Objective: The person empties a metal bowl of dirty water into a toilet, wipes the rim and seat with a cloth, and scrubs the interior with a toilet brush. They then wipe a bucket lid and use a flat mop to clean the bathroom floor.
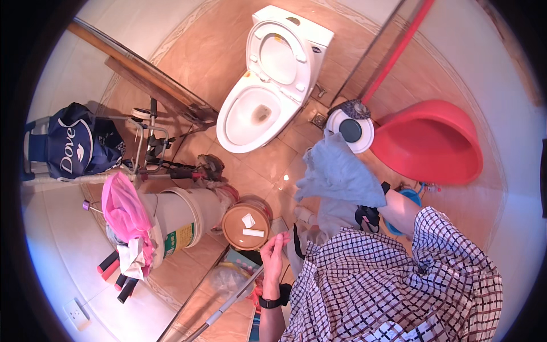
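Observation:
A light blue cloth [342, 171] hangs from my right hand in front of me, on the right of centre. The cloth covers that hand's fingers; my bare forearm [403, 210] reaches it from the right. My left hand [274, 251] is raised at my left side, a dark watch on its wrist. Its fingers are extended and hold nothing I can see. Closest to that hand is a round brown lid or stool top [245, 225] with two small white pieces on it. Ahead stands a white toilet [250, 122], its cover raised and its bowl uncovered.
A red basin [430, 145] leans at the right wall beside a white round disc [364, 135] with a dark centre. Left are a white bucket [185, 214], pink cloth [124, 205] and a dark blue bag [71, 139] on a cart. A grey pole [228, 302] slants below.

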### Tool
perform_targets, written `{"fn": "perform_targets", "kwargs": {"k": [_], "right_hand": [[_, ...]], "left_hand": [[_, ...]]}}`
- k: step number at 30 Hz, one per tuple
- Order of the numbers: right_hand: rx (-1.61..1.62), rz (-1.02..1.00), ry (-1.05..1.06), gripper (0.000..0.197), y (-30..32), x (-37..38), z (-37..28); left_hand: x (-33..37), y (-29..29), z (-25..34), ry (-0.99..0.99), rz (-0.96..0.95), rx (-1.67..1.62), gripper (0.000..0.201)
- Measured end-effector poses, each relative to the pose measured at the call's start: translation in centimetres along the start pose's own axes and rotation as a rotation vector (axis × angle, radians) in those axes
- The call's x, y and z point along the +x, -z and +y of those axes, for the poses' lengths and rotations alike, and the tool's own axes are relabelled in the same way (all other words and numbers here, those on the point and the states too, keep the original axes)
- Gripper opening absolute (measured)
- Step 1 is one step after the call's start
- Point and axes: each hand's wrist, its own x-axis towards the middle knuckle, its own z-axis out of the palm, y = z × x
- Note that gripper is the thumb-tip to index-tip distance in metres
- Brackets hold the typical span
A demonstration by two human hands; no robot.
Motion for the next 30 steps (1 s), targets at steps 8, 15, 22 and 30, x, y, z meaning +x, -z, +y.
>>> {"fn": "perform_targets", "kwargs": {"k": [8, 15, 22, 30], "right_hand": [[-0.072, 0.053, -0.076, 0.028, 2.0, 7.1, -0.7], [-0.328, 0.088, -0.246, 0.025, 9.3, 32.8, 12.7], [-1.636, -0.06, 0.831, 0.028, 22.5, 48.6, 26.9], [-1.872, 0.053, 0.125, 0.045, 25.6, 51.0, 32.5]], "left_hand": [[-0.2, 1.8, 1.5, -0.094, 0.206, -0.023, 0.04], [12.6, 2.4, 3.3, 0.069, 0.474, -0.196, 0.035], [25.4, 3.6, 2.7, 0.276, 0.491, -0.147, 0.041], [31.5, 7.1, -2.0, 0.336, 0.425, -0.203, 0.035]]}}
